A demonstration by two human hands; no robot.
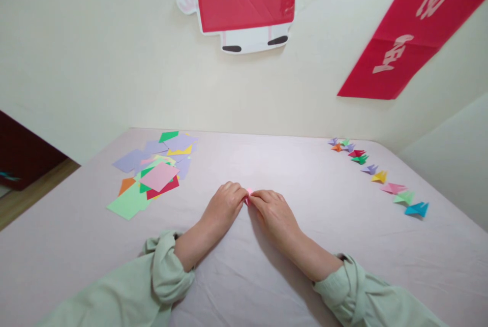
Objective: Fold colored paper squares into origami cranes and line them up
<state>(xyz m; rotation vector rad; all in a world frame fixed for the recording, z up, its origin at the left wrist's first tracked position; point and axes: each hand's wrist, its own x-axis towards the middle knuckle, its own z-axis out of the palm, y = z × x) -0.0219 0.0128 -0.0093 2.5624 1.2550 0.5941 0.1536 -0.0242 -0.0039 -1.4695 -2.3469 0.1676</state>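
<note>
Hands (226, 203) close together, fingertips (244, 194) pinched, wrists (203, 233) bare.

Pink folded paper (248, 196), pale-green sleeves (127, 286), red banner (412, 37)

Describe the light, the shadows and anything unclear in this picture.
Head view: soft, fairly even light; head view: a soft shadow on the pale tabletop beside the right forearm; head view: the pink paper, mostly covered by the left hand and right hand, its folds unreadable.
</note>
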